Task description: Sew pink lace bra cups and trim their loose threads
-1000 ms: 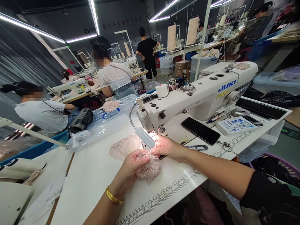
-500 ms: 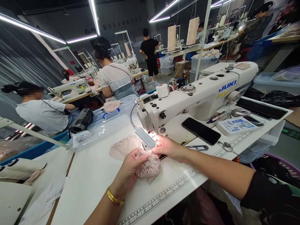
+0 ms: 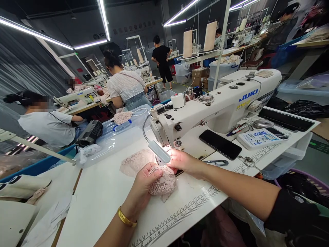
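Two hands at one white sewing machine (image 3: 218, 103) — left hand (image 3: 144, 185) closes its grip on a bunched pink lace piece (image 3: 163, 181) on the white bench (image 3: 108, 192); right hand (image 3: 183, 161) pinches its edge beneath the lamp. One clear plastic tray (image 3: 110, 137) holds one blue-capped bottle (image 3: 122, 125).

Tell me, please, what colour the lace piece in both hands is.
Pale pink lace piece, seen in the head view.

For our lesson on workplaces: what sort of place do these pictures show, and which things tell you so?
Most likely a garment sewing workshop. A JUKI sewing machine stands on the table, both hands hold pink lace fabric near its needle, and other people sit at similar machines in rows behind.
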Demonstrator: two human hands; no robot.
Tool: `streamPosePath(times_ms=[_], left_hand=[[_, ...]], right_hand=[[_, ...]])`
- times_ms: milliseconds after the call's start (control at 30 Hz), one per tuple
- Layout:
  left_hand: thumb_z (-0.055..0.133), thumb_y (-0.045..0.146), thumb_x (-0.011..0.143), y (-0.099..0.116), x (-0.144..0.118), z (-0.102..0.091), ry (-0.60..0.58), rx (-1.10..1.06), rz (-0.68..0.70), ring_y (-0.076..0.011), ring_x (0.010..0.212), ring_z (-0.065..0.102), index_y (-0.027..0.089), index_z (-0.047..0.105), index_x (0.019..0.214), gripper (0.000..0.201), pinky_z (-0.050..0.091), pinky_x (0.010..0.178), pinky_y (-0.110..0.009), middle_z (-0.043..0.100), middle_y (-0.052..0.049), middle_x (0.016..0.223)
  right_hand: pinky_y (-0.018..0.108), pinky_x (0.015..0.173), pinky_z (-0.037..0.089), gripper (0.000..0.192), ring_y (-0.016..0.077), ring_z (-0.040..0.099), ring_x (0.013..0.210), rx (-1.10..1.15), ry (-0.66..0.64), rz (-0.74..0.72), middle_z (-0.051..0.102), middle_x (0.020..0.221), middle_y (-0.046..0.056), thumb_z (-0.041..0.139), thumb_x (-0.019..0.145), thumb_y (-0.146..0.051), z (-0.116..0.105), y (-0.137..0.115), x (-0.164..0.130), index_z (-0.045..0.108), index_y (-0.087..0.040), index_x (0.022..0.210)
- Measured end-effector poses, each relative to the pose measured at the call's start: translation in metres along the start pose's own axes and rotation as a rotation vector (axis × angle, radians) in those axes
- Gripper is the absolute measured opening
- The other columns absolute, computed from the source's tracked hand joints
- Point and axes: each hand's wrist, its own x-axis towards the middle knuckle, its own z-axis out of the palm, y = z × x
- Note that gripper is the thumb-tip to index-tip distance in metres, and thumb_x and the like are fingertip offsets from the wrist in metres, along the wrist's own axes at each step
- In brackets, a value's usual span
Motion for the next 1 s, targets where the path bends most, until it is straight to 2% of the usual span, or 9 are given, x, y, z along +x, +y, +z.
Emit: streamPosePath(times_ms=[133, 333, 533, 667, 833, 1000], left_hand=[[0.089, 0.036, 0.073, -0.001, 0.000, -0.002, 0.007, 0.003, 0.011, -0.0206, 0.076, 0.070, 0.017, 0.065, 0.092, 0.036, 0.055, 0.069, -0.030, 0.076, -0.006, 0.086], [0.089, 0.035, 0.072, 0.002, -0.003, 0.000, -0.019, -0.018, 0.008, -0.0193, 0.074, 0.069, 0.018, 0.065, 0.090, 0.035, 0.053, 0.067, -0.028, 0.076, -0.004, 0.085], [0.091, 0.036, 0.068, 0.008, -0.004, 0.000, 0.023, -0.008, 0.021, -0.0189, 0.073, 0.068, 0.018, 0.067, 0.091, 0.037, 0.052, 0.069, -0.029, 0.073, -0.003, 0.081], [0.093, 0.038, 0.064, 0.010, -0.005, -0.001, 0.064, 0.021, 0.011, -0.0174, 0.067, 0.066, 0.018, 0.066, 0.088, 0.042, 0.050, 0.063, -0.026, 0.072, -0.002, 0.076], [0.091, 0.040, 0.067, 0.007, -0.005, -0.002, 0.015, 0.018, 0.006, -0.0170, 0.068, 0.066, 0.018, 0.066, 0.088, 0.039, 0.049, 0.063, -0.025, 0.072, -0.003, 0.075], [0.091, 0.040, 0.068, 0.006, -0.005, -0.005, -0.002, -0.017, -0.009, -0.0163, 0.068, 0.066, 0.018, 0.067, 0.089, 0.039, 0.048, 0.063, -0.025, 0.072, -0.003, 0.076]], right_hand=[[0.030, 0.071, 0.044, 0.040, 0.0144, 0.055, 0.071, -0.009, -0.003, 0.011, 0.062, 0.077, -0.004, 0.080, 0.079, -0.036, 0.000, 0.000, -0.001, 0.058, -0.019, 0.107], [0.030, 0.072, 0.044, 0.037, 0.0144, 0.056, 0.073, -0.026, 0.006, 0.005, 0.060, 0.077, -0.004, 0.078, 0.080, -0.032, -0.001, 0.000, -0.001, 0.059, -0.018, 0.108], [0.030, 0.068, 0.044, 0.034, 0.0153, 0.057, 0.071, -0.061, 0.044, -0.001, 0.063, 0.079, -0.002, 0.077, 0.080, -0.034, -0.001, -0.002, -0.002, 0.062, -0.018, 0.105], [0.029, 0.066, 0.042, 0.037, 0.0143, 0.056, 0.070, -0.038, -0.023, 0.016, 0.062, 0.075, -0.004, 0.077, 0.082, -0.037, 0.003, -0.008, -0.005, 0.057, -0.020, 0.108], [0.029, 0.066, 0.041, 0.040, 0.0141, 0.054, 0.070, 0.019, -0.047, 0.036, 0.061, 0.075, -0.004, 0.081, 0.078, -0.039, 0.004, -0.012, -0.008, 0.056, -0.020, 0.103], [0.028, 0.063, 0.038, 0.044, 0.0137, 0.051, 0.071, 0.061, -0.040, 0.029, 0.061, 0.084, 0.000, 0.085, 0.073, -0.045, 0.004, -0.013, -0.007, 0.057, -0.019, 0.094]])
